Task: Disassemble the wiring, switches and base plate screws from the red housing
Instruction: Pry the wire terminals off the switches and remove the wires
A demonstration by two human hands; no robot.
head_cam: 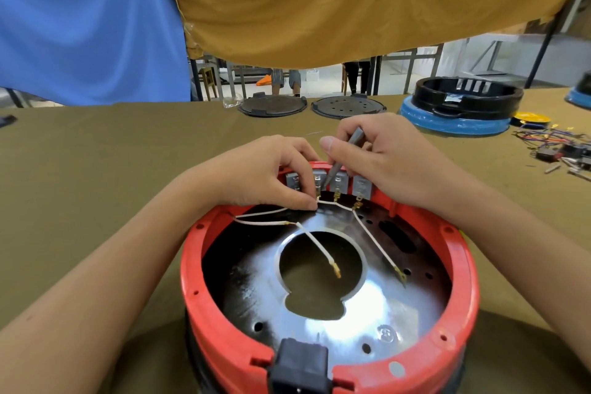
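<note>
Red housing (323, 345) sits upturned on the table (96, 153) before the person, metal base plate (367, 313) and all four switches (332, 184) still seated, several white wires (315, 241) hanging free, left hand (265, 173) pinching a wire connector, right hand (387, 153) gripping a grey tool (343, 155) at the switches.

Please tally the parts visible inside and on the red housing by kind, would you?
Grey switches: 4
White wires: 3
Metal base plate: 1
Black socket: 1
Total: 9
</note>
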